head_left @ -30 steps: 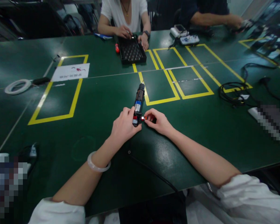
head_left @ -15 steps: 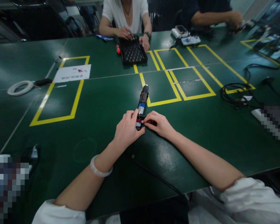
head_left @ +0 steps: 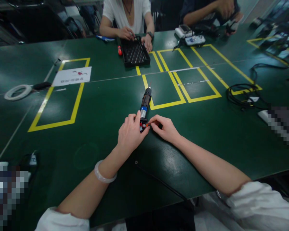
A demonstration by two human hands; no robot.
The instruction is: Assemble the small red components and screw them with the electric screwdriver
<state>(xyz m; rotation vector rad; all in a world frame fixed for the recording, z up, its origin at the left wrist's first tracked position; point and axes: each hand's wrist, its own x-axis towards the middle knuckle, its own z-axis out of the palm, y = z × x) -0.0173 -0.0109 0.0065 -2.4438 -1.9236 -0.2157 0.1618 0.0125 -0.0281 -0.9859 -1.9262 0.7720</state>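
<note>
A black electric screwdriver (head_left: pixel 144 102) with a blue-and-silver band lies on the green table (head_left: pixel 98 128), its tip pointing away from me. My left hand (head_left: pixel 130 134) is closed round its near end. My right hand (head_left: pixel 164 127) pinches a small red-and-black part (head_left: pixel 146 125) right at that same end, fingertips touching the tool. A black cable (head_left: pixel 159 179) runs from near my hands toward the table's front edge.
Yellow tape rectangles (head_left: pixel 57 93) mark the table. Across it, a person in white has both hands at a black tray (head_left: pixel 135 54); another person is at the far right. A coiled black cable (head_left: pixel 240 94), a white tape roll (head_left: pixel 14 92) and a paper sheet (head_left: pixel 72 76) lie about.
My right hand's fingertips have closed in on the tool's near end, and the small red part that showed a gap a second ago now sits against it. The far-right person raised their hands.
</note>
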